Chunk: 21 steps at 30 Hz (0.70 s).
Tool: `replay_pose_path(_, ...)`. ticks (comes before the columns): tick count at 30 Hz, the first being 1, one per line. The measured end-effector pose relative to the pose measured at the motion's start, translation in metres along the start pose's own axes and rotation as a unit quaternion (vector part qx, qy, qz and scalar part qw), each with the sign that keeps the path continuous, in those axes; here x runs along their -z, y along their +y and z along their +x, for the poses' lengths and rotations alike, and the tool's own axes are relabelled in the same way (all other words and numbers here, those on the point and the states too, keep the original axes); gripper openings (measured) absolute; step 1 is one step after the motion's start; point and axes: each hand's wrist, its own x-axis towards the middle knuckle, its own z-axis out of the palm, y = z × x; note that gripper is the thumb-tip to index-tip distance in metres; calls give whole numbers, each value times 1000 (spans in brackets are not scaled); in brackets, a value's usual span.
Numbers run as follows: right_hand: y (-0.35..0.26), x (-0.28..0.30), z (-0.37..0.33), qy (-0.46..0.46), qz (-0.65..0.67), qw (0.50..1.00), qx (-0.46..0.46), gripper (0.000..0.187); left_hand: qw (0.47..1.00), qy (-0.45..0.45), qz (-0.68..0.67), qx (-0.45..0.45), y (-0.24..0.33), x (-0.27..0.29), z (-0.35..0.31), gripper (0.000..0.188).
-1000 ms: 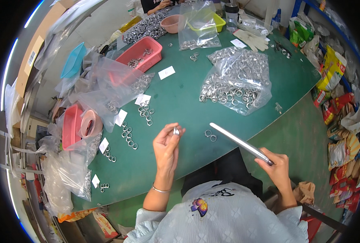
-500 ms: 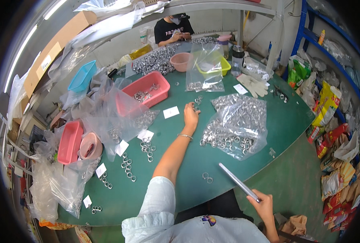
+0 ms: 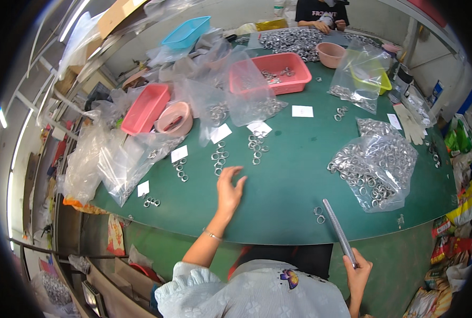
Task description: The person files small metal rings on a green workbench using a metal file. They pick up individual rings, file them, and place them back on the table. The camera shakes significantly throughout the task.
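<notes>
My right hand (image 3: 358,270) is closed around the lower end of a tapered metal ring mandrel (image 3: 339,233), which tilts up over the table's near edge. Just left of its tip lie two loose rings (image 3: 319,215). My left hand (image 3: 229,192) hovers over the green table, fingers apart, and I see nothing in it. Close to its fingertips is a column of silver rings (image 3: 219,157) below a white paper card (image 3: 220,133). Another group of rings (image 3: 256,148) lies to the right of that, under its own card (image 3: 259,128).
A clear bag full of rings (image 3: 376,167) lies at right. Behind are a pink tray (image 3: 294,79), a small heap of rings (image 3: 340,113) and a blank card (image 3: 302,111). Plastic bags (image 3: 95,159) and a pink basin (image 3: 175,119) crowd the left. Across the table sits a person (image 3: 321,16).
My left hand has left the small ring heap near the bag and come back left and nearer, its fingers now spread. The view has turned left. My right hand still holds the mandrel.
</notes>
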Motion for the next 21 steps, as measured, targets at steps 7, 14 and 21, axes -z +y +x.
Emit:
replay_pose_path(7,-14,-11,-1,-37,7,998,42,22,986,62,152,-18,-71,20,-11,19)
replay_pose_path(14,-29,-13,-9,-51,26,997,56,22,927,-51,-353,117,4,8,-29,8)
replay_pose_path(21,-44,-5,-14,-101,50,991,68,24,843,-250,-474,52,85,-2,-52,22)
